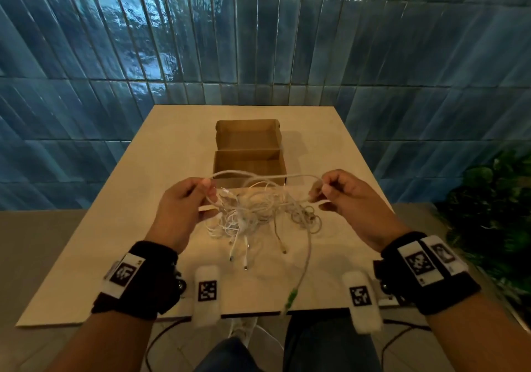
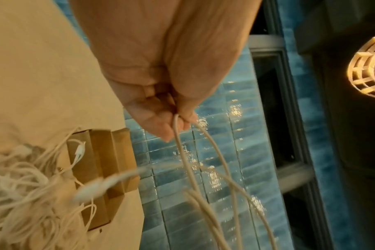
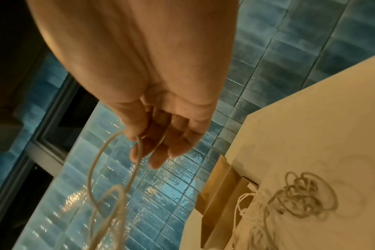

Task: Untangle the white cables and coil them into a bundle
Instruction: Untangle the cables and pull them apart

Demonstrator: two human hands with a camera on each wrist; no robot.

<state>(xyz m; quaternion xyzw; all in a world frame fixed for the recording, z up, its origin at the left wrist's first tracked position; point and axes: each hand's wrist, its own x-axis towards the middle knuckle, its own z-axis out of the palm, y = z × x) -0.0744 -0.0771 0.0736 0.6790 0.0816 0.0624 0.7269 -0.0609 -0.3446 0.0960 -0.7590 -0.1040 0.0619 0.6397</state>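
Both wrists wear black bands with printed markers, and above them the left hand [image 1: 184, 208] and right hand [image 1: 347, 199] are raised over the table [image 1: 86, 256], each pinching one white cable [image 1: 267, 174] between thumb and fingertips. The left wrist view shows the thumb and forefinger closed on the cord with two runs leaving the pinch; the right wrist view shows the thumb and index finger pinching a loop, the other fingers only loosely bent.

As a judgement, the work is at an early stage: one cable is partly drawn out, yet the tangle of white cables [image 1: 253, 213] lies heaped on the table below the hands, just in front of the open cardboard box [image 1: 248, 153], and no coil or bundle is visible. A cluster of rubber bands [image 1: 307, 219] lies beside the heap on the right.

Between the hands the held cable runs left to right, roughly level and slightly bowed. From the right hand it then drops toward the person, its green-tipped end [image 1: 291, 298] hanging near the table's near edge.
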